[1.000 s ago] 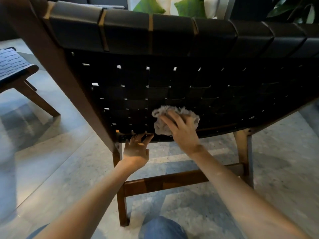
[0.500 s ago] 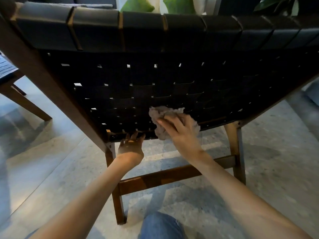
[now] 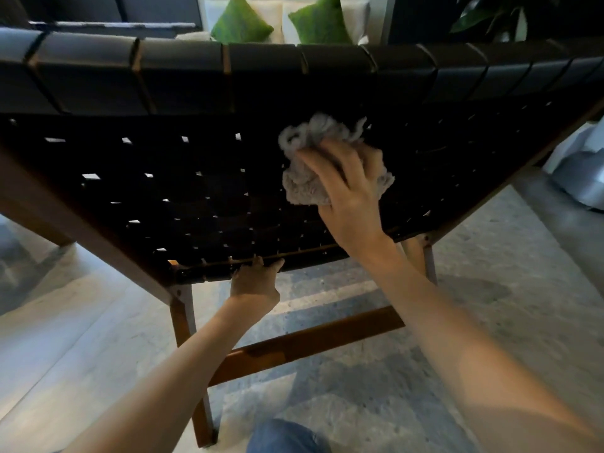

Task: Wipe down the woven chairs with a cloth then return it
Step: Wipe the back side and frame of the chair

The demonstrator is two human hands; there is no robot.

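A chair with black woven straps (image 3: 183, 178) on a brown wooden frame fills the view, seen from behind its backrest. My right hand (image 3: 349, 197) presses a crumpled grey cloth (image 3: 300, 188) flat against the upper middle of the woven back, with straight, spread fingers. My left hand (image 3: 255, 282) grips the lower rail of the backrest from below, its fingertips curled over the edge.
A wooden crossbar (image 3: 310, 341) and legs stand below on the pale speckled floor. Two green cushions (image 3: 240, 22) lie on a white seat beyond the chair. A leafy plant (image 3: 483, 14) is at the top right. My knee in jeans (image 3: 284, 436) shows at the bottom.
My right hand has slid the cloth upward and to the right, from the lower part of the woven back to its upper middle. My left hand stays on the lower rail.
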